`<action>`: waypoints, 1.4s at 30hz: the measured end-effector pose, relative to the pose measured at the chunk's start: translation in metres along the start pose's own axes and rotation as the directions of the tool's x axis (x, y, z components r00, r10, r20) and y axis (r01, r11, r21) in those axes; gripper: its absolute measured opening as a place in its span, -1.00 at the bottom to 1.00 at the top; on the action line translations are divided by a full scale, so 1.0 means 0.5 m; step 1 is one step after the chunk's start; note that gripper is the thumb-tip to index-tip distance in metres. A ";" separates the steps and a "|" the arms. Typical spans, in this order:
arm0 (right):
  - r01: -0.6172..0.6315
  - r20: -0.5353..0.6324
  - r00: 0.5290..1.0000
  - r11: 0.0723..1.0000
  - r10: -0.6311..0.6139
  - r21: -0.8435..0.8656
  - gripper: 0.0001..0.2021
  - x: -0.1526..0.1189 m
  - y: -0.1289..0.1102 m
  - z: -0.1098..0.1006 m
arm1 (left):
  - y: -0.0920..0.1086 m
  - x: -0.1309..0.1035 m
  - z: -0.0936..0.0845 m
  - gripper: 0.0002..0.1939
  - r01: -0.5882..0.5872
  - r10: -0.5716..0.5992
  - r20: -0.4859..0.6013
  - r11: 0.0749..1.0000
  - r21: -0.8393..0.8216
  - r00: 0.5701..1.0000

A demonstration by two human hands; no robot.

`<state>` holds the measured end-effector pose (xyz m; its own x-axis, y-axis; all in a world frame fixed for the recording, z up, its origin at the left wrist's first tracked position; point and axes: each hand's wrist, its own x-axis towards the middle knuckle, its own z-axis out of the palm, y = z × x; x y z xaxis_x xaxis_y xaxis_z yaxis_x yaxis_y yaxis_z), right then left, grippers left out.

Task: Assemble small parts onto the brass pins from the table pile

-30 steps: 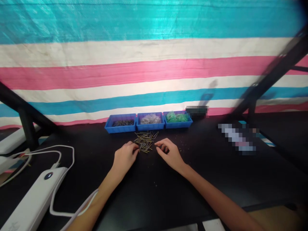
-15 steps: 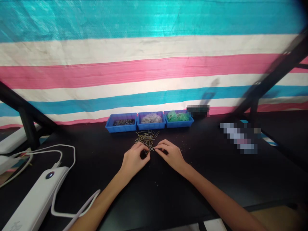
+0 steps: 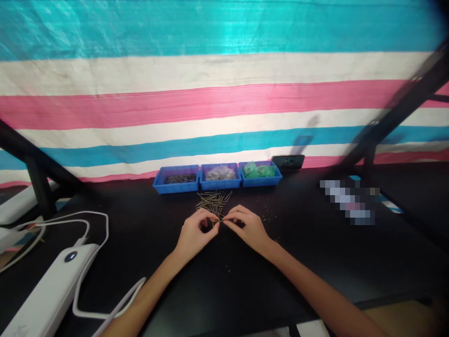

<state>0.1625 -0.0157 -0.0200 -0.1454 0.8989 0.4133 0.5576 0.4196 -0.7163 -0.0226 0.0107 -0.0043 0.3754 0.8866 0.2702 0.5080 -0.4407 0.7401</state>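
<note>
Close together over the black table, my left hand (image 3: 195,232) and my right hand (image 3: 249,227) are both closed in a pinch. A thin metal rod (image 3: 220,221) spans the small gap between the fingertips, one end in each hand. Just beyond them lies a loose pile of thin brass-coloured and dark rods (image 3: 213,201), its near edge partly hidden by my fingers. The exact kind of rod is too small to make out.
Behind the pile stand three blue bins: one with dark rods (image 3: 156,186), one with clear plastic pieces (image 3: 220,185), one with green plastic (image 3: 261,182). A phone (image 3: 288,162) leans at the back. A white power bank (image 3: 52,292) with cables lies left. Tiny bits (image 3: 269,217) dot the table.
The fingertips of both hands have drawn slightly closer together, and the rod between them now lies nearly level. The pile and bins look the same.
</note>
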 end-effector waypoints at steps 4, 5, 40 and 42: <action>-0.013 0.073 0.997 0.999 0.009 0.049 -0.92 -0.004 -0.007 0.011 | 0.003 0.000 0.002 -0.87 0.012 -0.011 0.015 0.993 -0.118 1.000; -0.021 0.086 0.996 0.998 0.015 0.061 -0.93 -0.005 -0.010 0.014 | 0.003 0.000 0.003 -0.86 0.016 -0.013 0.022 0.991 -0.134 1.000; -0.123 -0.067 0.989 0.989 0.129 0.085 -0.89 0.003 -0.005 -0.001 | -0.056 0.119 -0.100 -0.68 0.226 -0.138 -0.411 0.958 0.174 0.901; -0.126 -0.058 0.990 0.989 0.130 0.076 -0.88 0.002 -0.002 0.000 | -0.072 0.143 -0.117 -0.68 0.322 -0.201 -0.480 0.929 0.183 0.854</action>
<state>0.1618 -0.0153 -0.0188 -0.0237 0.9370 0.3486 0.5081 0.3116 -0.8029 -0.0593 0.0982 0.0246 -0.1542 0.9131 0.3774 0.7350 -0.1493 0.6615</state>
